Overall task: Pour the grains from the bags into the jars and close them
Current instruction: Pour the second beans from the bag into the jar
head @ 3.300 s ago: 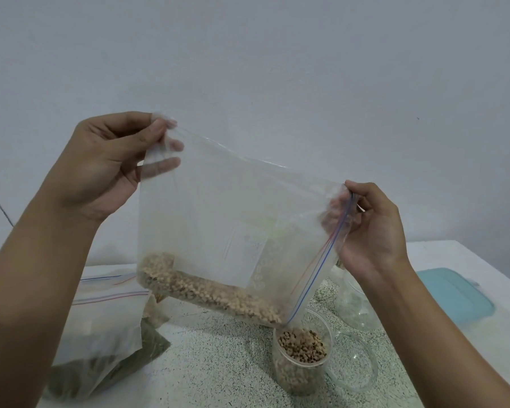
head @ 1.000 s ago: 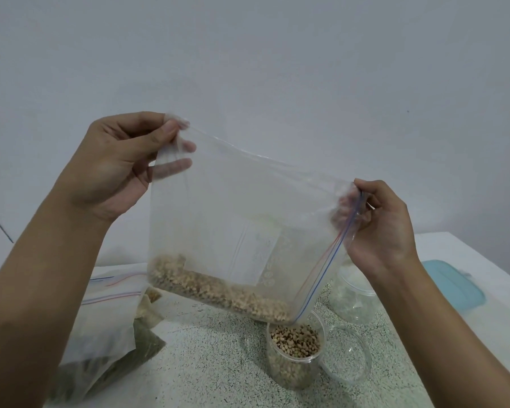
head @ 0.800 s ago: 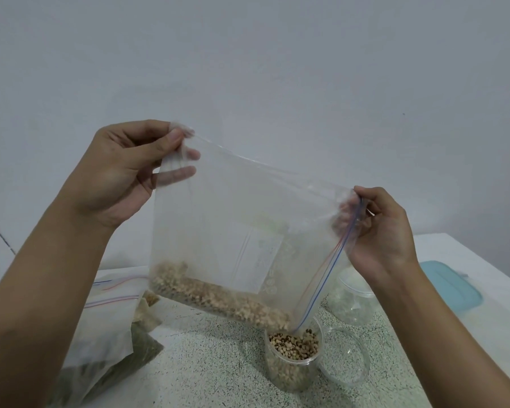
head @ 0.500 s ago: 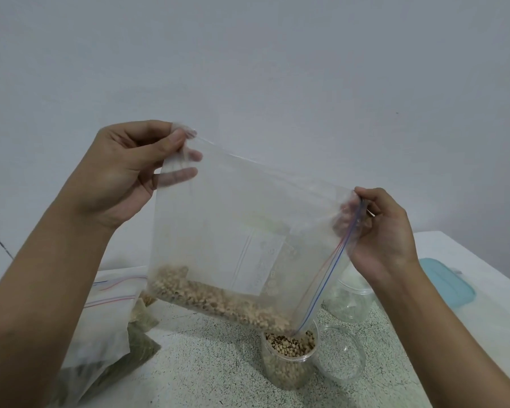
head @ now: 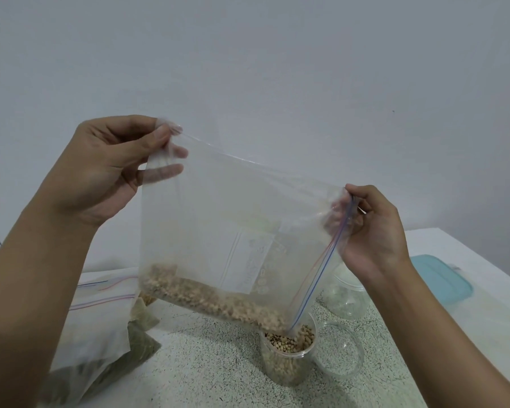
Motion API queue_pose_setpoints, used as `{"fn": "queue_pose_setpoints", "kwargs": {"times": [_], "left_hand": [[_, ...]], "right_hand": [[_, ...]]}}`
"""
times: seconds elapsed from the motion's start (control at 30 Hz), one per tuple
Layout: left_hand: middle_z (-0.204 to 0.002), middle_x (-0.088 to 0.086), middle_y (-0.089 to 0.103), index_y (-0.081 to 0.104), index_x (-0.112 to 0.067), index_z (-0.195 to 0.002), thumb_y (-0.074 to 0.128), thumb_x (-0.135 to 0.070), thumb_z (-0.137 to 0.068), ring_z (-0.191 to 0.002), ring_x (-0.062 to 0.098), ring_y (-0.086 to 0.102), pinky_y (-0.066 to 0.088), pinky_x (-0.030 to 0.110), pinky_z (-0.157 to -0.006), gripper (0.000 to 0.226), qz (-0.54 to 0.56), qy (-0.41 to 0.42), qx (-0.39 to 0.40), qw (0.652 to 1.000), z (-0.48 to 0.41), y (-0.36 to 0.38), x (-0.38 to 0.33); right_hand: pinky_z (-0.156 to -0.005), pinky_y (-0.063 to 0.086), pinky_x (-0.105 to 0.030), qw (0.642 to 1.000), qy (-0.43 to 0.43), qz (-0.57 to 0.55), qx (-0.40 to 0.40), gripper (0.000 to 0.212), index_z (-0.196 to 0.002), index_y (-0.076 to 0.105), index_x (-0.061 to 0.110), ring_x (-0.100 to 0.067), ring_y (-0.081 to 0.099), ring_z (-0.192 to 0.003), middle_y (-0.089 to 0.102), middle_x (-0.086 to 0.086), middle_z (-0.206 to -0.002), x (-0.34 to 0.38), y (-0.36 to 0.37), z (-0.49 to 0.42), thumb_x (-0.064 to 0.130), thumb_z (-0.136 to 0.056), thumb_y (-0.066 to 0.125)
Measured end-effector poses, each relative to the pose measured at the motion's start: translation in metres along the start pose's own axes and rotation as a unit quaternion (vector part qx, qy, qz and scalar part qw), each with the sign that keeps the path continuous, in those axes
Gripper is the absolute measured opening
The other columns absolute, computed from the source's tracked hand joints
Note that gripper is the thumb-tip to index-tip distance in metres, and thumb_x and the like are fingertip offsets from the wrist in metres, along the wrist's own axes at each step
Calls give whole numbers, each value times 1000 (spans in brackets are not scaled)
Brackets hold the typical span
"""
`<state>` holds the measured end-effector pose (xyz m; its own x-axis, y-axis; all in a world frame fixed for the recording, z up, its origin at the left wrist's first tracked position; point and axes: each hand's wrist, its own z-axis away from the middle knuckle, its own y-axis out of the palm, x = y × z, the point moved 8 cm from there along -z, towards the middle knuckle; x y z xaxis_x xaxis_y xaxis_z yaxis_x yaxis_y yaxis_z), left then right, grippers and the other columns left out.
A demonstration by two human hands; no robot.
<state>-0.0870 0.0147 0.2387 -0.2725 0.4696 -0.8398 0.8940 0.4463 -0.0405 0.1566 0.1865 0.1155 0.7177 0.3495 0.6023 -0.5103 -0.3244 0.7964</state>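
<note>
A clear zip bag (head: 218, 219) hangs tilted in the air, pale beans lying along its lower edge. My left hand (head: 106, 169) pinches its raised closed corner. My right hand (head: 371, 231) pinches the zip end, which slopes down to the right. The bag's lowest corner sits at the mouth of a clear jar (head: 289, 357) that is nearly full of beans. The jar stands on the speckled counter (head: 206, 366).
A clear lid (head: 339, 353) lies just right of the jar, and an empty clear jar (head: 346, 298) stands behind it. Zip bags with dark green grains (head: 100, 334) lie at the left. A teal lid (head: 439, 278) rests on the white surface at the right.
Both hands and the bag have sunk slightly, bringing the bag's open corner down onto the jar mouth. The bean level in the jar has risen a little.
</note>
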Motion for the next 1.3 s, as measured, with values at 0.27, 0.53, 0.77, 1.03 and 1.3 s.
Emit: {"fn": "queue_pose_setpoints", "kwargs": {"times": [0.27,0.53,0.77,1.03,1.3], "left_hand": [[-86,-2,74,82,-22,-78,61,-15,-88,-83,14,73,62,31,-75,24,-12,5,-6,1000,0,-9,-3],[-87,-2,74,72,-6,-99,62,-15,-90,-84,15,73,61,31,-75,17,-21,1,-29,999,-3,-19,-1],[-86,2,72,79,-16,-86,65,-15,-89,-86,19,73,62,33,-76,15,-17,2,-24,1000,-4,-16,2],[-90,2,74,81,-19,-81,69,-18,-84,-83,19,73,62,33,-73,13,-28,17,-27,999,-3,-10,0],[-89,1,73,81,-17,-83,71,-20,-83,-82,20,73,62,33,-71,10,-39,26,-21,999,-2,-7,-3]], "right_hand": [[-52,40,-19,1000,-11,-3,6,38,-56,60,16,-10,53,-55,56,1,-61,-7,5,-4,9,-93,57],[-65,42,-25,993,-77,77,51,19,-61,64,16,-10,59,-65,60,1,-72,-1,9,-7,9,-79,67],[-70,44,-27,983,-120,129,61,17,-74,57,10,-12,61,-70,55,-1,-79,4,0,-10,3,-75,72],[-68,41,-32,958,-181,218,31,22,-75,55,9,-19,55,-65,64,-1,-73,11,-9,-4,0,-91,67],[-65,51,-26,931,-220,292,16,14,-81,62,8,-14,62,-63,67,3,-69,13,-13,5,10,-91,71]]}}
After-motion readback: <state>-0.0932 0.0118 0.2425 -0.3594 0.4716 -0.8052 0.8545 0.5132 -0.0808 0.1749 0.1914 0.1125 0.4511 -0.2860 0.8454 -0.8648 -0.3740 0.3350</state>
